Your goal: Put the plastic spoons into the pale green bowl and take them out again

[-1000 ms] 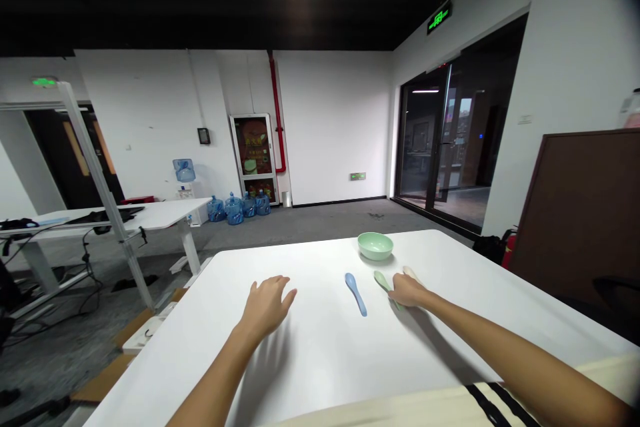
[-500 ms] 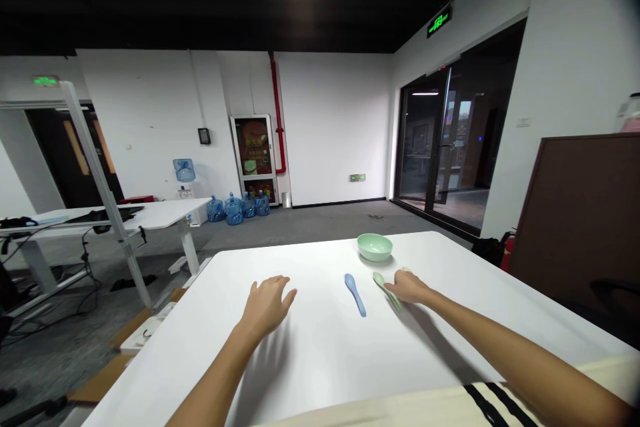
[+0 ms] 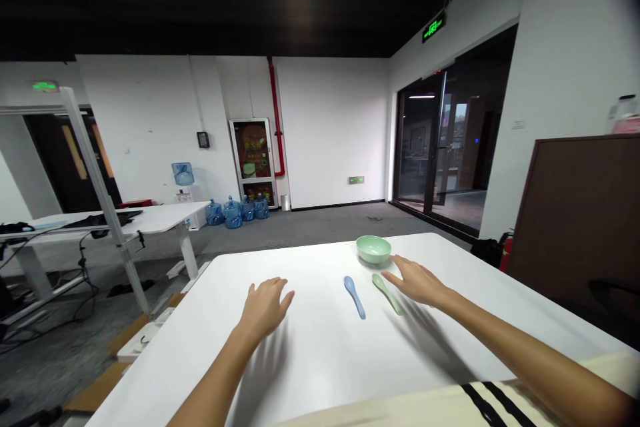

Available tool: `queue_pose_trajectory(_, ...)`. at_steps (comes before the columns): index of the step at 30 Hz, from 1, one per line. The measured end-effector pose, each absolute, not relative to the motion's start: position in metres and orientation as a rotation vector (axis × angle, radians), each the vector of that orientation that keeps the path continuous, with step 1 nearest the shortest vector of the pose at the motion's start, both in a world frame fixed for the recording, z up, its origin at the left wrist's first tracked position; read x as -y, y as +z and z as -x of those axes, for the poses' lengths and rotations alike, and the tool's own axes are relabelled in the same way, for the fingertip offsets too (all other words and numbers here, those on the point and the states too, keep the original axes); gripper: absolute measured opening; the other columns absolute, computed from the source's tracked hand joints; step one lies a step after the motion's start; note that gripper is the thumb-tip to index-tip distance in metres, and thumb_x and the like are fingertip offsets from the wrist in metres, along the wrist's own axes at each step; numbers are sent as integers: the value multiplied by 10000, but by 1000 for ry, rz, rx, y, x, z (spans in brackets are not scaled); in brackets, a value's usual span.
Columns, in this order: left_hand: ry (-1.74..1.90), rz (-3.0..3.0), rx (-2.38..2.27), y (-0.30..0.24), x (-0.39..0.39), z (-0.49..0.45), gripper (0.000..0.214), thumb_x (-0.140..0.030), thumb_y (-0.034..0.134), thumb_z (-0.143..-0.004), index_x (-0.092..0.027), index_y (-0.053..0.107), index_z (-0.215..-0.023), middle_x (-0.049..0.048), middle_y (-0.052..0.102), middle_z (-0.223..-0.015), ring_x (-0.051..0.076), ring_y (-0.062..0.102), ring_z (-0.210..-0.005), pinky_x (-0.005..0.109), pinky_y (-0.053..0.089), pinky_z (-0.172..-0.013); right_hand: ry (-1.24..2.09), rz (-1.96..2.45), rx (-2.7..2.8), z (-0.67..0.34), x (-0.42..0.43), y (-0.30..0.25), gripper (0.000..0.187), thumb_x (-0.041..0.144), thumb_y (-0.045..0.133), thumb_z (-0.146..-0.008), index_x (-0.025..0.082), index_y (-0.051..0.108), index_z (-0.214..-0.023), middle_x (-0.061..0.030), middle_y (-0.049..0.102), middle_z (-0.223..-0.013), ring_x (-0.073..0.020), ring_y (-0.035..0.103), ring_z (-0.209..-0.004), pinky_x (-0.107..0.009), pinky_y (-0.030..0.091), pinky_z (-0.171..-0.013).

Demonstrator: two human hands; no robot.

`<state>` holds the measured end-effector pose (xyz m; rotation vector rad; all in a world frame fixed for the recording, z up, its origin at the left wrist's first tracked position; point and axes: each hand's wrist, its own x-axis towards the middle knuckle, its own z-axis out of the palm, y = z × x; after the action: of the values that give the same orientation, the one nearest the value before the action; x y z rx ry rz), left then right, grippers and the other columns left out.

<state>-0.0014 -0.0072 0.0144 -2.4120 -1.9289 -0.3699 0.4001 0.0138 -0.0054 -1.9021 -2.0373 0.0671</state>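
Note:
On the white table (image 3: 310, 360) lie a blue spoon (image 3: 355, 297) and, to its right, a green spoon (image 3: 387, 294), both with their bowls pointing away from me. Behind them stands a green bowl (image 3: 374, 249), upright near the far edge. My right hand (image 3: 418, 281) is open with fingers spread, just right of the green spoon and close to the bowl's right side; it holds nothing. Left of the blue spoon, my left hand (image 3: 267, 307) hovers over the table, fingers apart and holding nothing, its shadow below it.
A brown cabinet (image 3: 585, 213) stands beyond the table's right side. To the left is another white table (image 3: 165, 215) with a metal post (image 3: 97, 180) before it. Several blue water bottles (image 3: 233, 212) stand on the floor by the far wall.
My right hand has let go of the green spoon, opened, and moved up and slightly right, toward the bowl. The left hand stays about where it was.

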Motion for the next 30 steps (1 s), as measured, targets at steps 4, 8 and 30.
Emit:
queue_pose_trajectory(4,-343,2395,1944,14,7,1,457,-409,409,-1066,-240,637,-1424,124,627,-1532,306,578,-1418,600,341,-1226,-16,1952,2050,-402,-3,-15,752,624,349,-1023,168,425,-1617,-180,449,-1659,-391,535,-1431,-519,465,-1106)
queue_pose_trajectory(8,-340,2384,1942,13,7,0,443,-412,418,-1064,-264,649,-1412,112,633,-1528,303,585,-1414,579,356,-1222,8,1965,2081,-405,0,-21,788,610,330,-1025,134,361,-1652,-188,402,-1684,-384,495,-1475,-528,452,-1140)
queue_pose_trajectory(30,-355,2389,1933,6,0,3,455,-423,412,-1063,-258,657,-1408,122,644,-1513,304,601,-1393,583,358,-1218,117,1946,2061,-410,-2,-28,799,634,391,-1004,148,398,-1638,-151,456,-1661,-343,464,-1508,-452,447,-1166)
